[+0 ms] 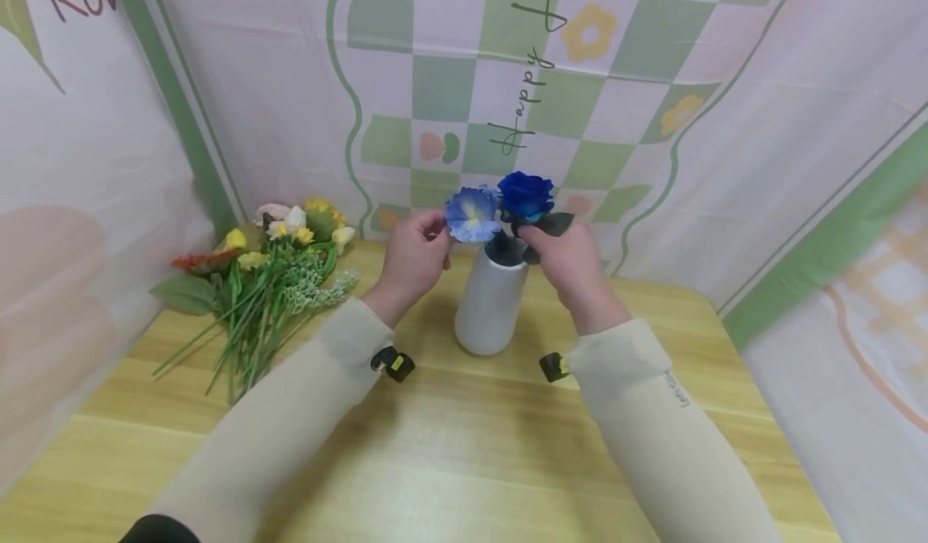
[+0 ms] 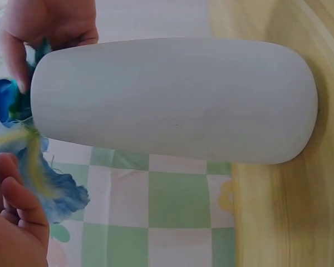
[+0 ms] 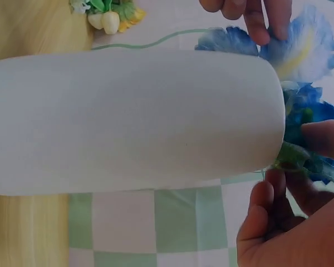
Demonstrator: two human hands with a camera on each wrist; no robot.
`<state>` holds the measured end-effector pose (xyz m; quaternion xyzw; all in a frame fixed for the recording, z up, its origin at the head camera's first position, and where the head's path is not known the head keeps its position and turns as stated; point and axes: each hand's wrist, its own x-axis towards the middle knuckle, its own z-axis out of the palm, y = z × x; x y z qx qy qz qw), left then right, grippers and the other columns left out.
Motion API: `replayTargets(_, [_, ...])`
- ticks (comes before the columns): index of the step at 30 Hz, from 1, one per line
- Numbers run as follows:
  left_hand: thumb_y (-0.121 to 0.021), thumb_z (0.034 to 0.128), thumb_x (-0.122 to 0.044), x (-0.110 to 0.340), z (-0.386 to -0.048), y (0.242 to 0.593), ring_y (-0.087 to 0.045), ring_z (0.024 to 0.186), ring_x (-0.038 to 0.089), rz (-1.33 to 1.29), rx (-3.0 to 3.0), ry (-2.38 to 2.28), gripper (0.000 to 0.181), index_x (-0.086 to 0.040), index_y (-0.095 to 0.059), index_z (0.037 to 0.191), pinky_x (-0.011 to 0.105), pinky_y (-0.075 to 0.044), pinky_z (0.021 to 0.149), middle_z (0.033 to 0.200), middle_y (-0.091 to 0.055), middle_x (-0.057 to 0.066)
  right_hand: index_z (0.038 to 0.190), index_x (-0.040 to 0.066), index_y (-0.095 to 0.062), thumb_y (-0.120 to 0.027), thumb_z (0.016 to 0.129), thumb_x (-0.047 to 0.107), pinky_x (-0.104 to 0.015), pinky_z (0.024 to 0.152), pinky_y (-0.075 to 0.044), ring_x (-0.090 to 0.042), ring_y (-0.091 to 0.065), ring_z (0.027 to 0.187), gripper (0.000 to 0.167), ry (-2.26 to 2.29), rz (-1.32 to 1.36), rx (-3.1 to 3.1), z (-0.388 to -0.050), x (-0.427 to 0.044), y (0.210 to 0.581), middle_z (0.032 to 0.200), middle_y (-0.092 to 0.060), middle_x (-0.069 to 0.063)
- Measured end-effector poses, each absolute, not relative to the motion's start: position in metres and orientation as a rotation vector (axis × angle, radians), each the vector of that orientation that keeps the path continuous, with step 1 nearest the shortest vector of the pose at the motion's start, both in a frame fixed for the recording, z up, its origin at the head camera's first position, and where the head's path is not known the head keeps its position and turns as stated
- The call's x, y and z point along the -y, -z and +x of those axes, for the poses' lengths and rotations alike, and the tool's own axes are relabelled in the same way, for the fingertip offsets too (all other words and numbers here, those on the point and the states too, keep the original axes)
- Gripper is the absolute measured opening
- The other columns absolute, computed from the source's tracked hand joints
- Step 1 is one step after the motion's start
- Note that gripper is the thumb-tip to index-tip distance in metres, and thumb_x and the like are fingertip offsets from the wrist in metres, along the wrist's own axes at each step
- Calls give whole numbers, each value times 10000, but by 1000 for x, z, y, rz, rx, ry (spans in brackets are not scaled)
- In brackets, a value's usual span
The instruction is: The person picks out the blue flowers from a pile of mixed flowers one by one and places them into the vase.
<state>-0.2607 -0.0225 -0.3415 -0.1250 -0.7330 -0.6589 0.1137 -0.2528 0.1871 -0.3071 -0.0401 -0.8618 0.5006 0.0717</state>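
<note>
The rose (image 1: 527, 195), deep blue, stands at the mouth of the vase (image 1: 490, 305), towards its right side, with a dark green leaf (image 1: 557, 223) below the bloom. Just beside it, on the left, is the iris (image 1: 473, 214), a paler blue with a yellow and white centre, its ruffled petals spreading out past the rim. The person's hands are both busy with the blooms: the right hand (image 1: 569, 261) pinches the rose between thumb and fingers just under its head, near the rim, while the left hand (image 1: 413, 254) pinches the outer edge of the iris with curled fingers. The vase, white, smooth and plain, is upright near the back of the table (image 1: 464, 462), between the two arms. To its left, well apart, a loose bunch (image 1: 271, 285) lies on the wood, with orange, yellow and white heads towards the back and green stems pointing forward. Cream sleeves (image 1: 355, 337) cover the arms, and a small black device (image 1: 394, 363) sits at each wrist. Behind the table hangs a cloth (image 1: 444, 88) with green and white checks, flower prints and the word "Happy".
</note>
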Motion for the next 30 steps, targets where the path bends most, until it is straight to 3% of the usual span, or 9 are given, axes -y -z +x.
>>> replayTargets(6, [-634, 961, -107, 24, -261, 346, -597, 623, 225, -342, 2259, 1905, 177, -70, -706, 1119, 298, -475, 520, 879, -672, 93, 1114, 6, -642, -645, 942, 341, -392, 857, -489, -283, -533, 982, 376, -1460, -155, 2637, -257, -186, 310, 1132, -602, -134])
replayTargets(14, [-677, 955, -155, 25, -262, 354, -589, 617, 231, -444, 2268, 1962, 347, -98, -619, 1292, 338, -496, 523, 953, -671, 71, 1238, -6, -597, -675, 926, 420, -494, 1017, -429, -318, -517, 1202, 534, -1435, -75, 2765, -254, -191, 312, 1309, -570, -167])
replayTargets(19, [-679, 945, -115, 27, -261, 358, -582, 603, 225, -495, 2223, 2026, 501, -60, -502, 1409, 479, -545, 620, 941, -673, 90, 1306, -21, -552, -689, 918, 297, -496, 1030, -420, -323, -515, 1213, 521, -1534, 21, 2748, -252, -196, 314, 1328, -567, -168])
replayTargets(25, [-672, 940, -118, 39, -260, 364, -581, 621, 239, -472, 2224, 2057, 500, -189, -513, 1408, 405, -527, 587, 906, -668, 110, 1323, -18, -535, -661, 924, 183, -488, 1036, -406, -322, -511, 1208, 464, -1642, 114, 2703, -249, -204, 313, 1327, -565, -163])
replayTargets(30, [-661, 925, -94, 57, -258, 372, -580, 607, 226, -421, 2251, 2023, 518, -163, -509, 1416, 379, -524, 566, 879, -665, 100, 1356, 5, -525, -633, 933, 141, -484, 1035, -390, -319, -507, 1197, 458, -1695, 157, 2688, -247, -211, 312, 1338, -558, -149])
